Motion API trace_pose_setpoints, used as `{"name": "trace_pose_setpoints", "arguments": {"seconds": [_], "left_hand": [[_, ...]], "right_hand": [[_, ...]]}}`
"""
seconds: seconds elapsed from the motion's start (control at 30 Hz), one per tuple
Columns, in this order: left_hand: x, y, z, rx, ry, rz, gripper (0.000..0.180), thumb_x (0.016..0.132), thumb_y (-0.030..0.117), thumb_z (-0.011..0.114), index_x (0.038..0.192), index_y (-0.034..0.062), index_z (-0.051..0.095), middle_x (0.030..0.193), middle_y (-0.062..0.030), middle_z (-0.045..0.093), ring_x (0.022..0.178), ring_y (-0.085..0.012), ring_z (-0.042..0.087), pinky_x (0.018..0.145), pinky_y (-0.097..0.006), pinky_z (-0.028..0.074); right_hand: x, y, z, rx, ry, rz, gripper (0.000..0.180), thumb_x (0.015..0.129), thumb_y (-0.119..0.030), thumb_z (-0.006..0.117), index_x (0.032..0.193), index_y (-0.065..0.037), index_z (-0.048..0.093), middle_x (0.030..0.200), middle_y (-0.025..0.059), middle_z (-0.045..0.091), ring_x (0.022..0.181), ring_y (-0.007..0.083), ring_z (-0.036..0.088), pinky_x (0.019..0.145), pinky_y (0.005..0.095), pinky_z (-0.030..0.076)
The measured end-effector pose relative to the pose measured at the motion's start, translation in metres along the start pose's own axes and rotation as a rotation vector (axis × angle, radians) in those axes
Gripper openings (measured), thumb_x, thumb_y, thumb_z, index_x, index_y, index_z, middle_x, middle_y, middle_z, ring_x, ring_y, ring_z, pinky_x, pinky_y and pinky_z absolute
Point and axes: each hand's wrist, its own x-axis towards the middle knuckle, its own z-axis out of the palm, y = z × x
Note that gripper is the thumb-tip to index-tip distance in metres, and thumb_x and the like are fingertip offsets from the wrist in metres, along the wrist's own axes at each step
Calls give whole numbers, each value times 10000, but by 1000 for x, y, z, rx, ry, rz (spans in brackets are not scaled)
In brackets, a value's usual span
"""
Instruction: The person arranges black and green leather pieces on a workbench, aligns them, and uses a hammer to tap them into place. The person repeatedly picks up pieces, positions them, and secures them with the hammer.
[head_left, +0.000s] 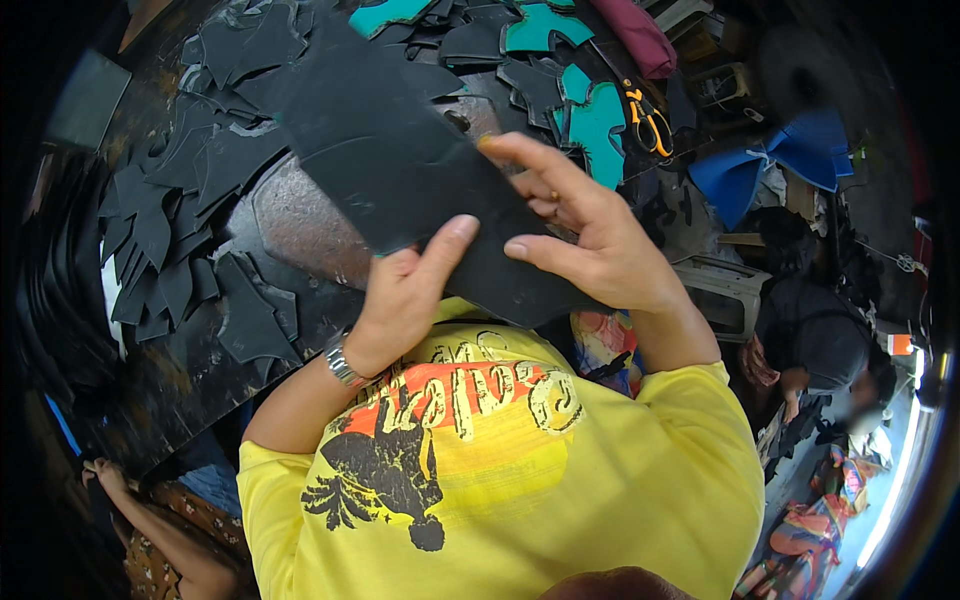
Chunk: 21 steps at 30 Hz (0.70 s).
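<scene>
A long flat black sheet point(400, 160), smooth like leather or thin foam, lies slanted in front of my body and reaches from the far part of the table down to my chest. My left hand point(410, 295) grips its near left edge, the thumb on top and the other fingers hidden underneath. On the right edge my right hand point(585, 225) holds the sheet, thumb flat on it and fingers curled round the side. Beneath the sheet shows a worn, rounded brownish-grey plate point(300, 222) on the dark table.
Cut black pieces point(170, 215) lie heaped to the left, with teal pieces point(598, 130) at the far right. Orange-handled scissors point(650, 125) rest near the table's right side. Beyond are a blue sheet point(770, 170) and a seated person point(820, 335). Another person's arm point(160, 530) shows at lower left.
</scene>
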Motion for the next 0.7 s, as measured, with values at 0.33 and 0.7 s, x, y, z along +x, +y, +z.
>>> {"name": "trace_pose_setpoints", "arguments": {"seconds": [0.33,0.7], "left_hand": [[-17,19,-32,218,-256,-22,320,1009,75,668,1322,23,633,1242,-63,620,1161,-147,636,1039,-299,509],[-44,18,-51,205,-120,-62,275,1012,73,665,1279,6,653,1178,-53,638,1111,-134,646,978,-272,518]], "right_hand": [[44,71,-208,-149,502,132,696,842,116,596,1493,-119,524,1152,55,703,1078,140,660,933,289,543],[65,172,-273,-1168,662,233,612,831,-123,644,1420,-211,500,1095,166,721,1083,405,686,920,520,523]]}}
